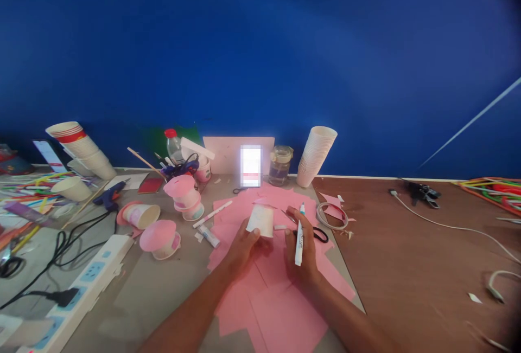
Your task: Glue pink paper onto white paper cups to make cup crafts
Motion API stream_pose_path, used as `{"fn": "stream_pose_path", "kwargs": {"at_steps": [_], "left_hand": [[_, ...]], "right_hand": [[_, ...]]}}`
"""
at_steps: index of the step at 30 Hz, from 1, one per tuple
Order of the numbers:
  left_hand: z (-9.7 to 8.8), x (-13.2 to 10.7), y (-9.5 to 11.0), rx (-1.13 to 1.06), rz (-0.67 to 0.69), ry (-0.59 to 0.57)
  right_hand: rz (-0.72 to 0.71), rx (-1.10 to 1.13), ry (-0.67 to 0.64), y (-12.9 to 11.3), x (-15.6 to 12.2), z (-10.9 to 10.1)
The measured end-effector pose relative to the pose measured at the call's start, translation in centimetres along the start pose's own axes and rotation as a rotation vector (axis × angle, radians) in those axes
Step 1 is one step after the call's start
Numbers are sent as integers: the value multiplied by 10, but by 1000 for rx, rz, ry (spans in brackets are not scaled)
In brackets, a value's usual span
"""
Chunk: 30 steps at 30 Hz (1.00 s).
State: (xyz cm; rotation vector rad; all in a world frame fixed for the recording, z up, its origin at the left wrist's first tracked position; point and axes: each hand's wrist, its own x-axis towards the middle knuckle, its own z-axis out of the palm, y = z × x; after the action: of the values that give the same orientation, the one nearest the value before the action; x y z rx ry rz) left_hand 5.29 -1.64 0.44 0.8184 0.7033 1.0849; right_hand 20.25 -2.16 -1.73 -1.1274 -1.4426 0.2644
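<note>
Nearest, our left hand (244,244) grips the paper cup (261,220), tilted over the pink paper sheets (277,299). Just right, our right hand (301,250) clasps the marker (299,239), long axis running away from us, tip beside the cup; scissors (319,233) lie beyond.

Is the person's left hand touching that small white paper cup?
Touching. The head view shows the left hand gripping the white paper cup from below, thumb against its rim, above the pink paper sheets.

Craft clutter along a blue wall

On the grey counter (163,288): a tall stack of white paper cups (315,156) at one o'clock, a clear glass jar (280,165) at twelve, a white power strip (87,282) at eight, a blue glue gun (106,197) at ten.
</note>
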Motion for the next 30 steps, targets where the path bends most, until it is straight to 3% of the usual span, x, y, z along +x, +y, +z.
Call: {"fn": "stream_pose_path", "kwargs": {"at_steps": [5, 10, 16, 21, 30], "left_hand": [[-5, 2, -5, 93, -15, 9], [-5, 2, -7, 81, -10, -5], [-6, 3, -8, 3, 17, 3], [-7, 3, -6, -4, 24, 19], [-5, 2, -5, -16, 36, -39]], "right_hand": [[-79, -20, -7, -4, 2, -2], [-151, 20, -140, -5, 3, -4], [-99, 71, -71, -3, 0, -3], [-18, 69, -96, -2, -2, 0], [-137, 0, -190, -5, -6, 1]]}}
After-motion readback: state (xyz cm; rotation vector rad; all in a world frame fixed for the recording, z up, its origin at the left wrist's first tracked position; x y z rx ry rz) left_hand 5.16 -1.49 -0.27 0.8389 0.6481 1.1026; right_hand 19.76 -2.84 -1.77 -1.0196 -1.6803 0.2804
